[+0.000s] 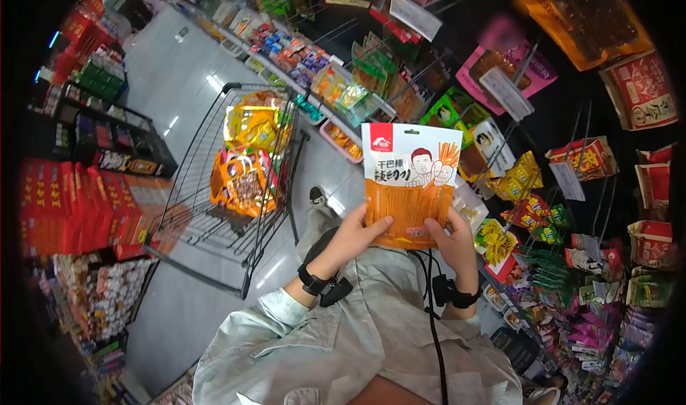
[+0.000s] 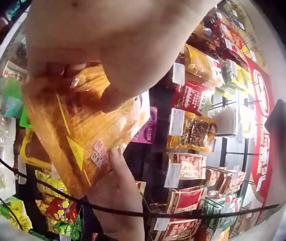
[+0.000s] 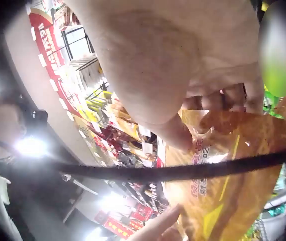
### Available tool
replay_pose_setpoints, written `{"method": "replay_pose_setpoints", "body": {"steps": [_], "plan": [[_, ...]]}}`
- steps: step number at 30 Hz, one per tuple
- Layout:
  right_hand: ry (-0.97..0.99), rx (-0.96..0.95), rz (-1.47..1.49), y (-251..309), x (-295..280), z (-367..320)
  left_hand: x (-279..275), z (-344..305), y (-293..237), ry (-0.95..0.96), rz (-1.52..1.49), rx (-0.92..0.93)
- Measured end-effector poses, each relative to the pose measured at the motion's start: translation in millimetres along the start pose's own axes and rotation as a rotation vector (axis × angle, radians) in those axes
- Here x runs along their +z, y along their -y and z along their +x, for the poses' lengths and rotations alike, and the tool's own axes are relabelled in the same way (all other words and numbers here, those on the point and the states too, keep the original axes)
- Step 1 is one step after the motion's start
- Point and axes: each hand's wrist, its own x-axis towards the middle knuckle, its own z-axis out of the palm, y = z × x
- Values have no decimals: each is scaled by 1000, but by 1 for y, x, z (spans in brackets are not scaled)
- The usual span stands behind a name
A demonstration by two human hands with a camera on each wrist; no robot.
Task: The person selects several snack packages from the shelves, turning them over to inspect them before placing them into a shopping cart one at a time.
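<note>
An orange and white snack bag [image 1: 409,191] with a red logo corner is held upright, front toward the head camera. My left hand [image 1: 357,235] grips its lower left edge, thumb on the front. On the lower right edge my right hand [image 1: 454,239] pinches it the same way. In the left wrist view the bag [image 2: 62,135] lies between the left hand [image 2: 118,50] and the right hand [image 2: 118,201]. The right wrist view shows the right hand [image 3: 173,60] with its fingers behind the bag [image 3: 233,175] and the left thumb at the lower edge.
A wire shopping cart [image 1: 187,158] holding several snack bags [image 1: 246,180] stands on the grey floor [image 1: 161,55] at the left. Racks of hanging snack bags [image 1: 525,176] line the right side. Red boxes [image 1: 71,205] are stacked at far left. A black cable [image 1: 437,333] hangs between the arms.
</note>
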Motion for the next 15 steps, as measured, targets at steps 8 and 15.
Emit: {"method": "replay_pose_setpoints", "body": {"steps": [8,15], "plan": [[194,140,144,-53,-5,-33,19,-50,11,-230,29,-57],[193,-10,238,-16,35,-22,7,-74,24,-243,57,38]]}}
